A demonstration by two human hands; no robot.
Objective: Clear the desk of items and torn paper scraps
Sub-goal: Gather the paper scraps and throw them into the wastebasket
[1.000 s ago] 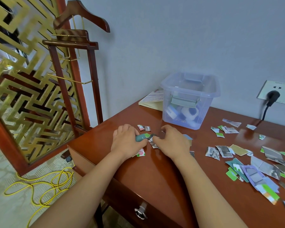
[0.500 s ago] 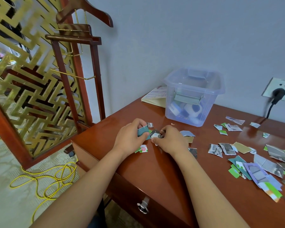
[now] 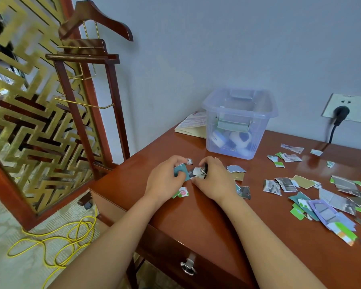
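Head camera: a teal paper scrap sits pinched in the left hand and white and grey scraps in the right hand, both low over the table. With bundles so thin, I'd guess pieces could slip and flutter off the near edge, missing the clear bin.

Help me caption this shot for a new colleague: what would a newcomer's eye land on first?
First, two hands meeting at the left end of the desk: the left hand pinches a teal scrap, the right hand a white scrap. Next, the colourful torn scraps littering the desk's right side. Then the clear bin by the wall, behind the hands.
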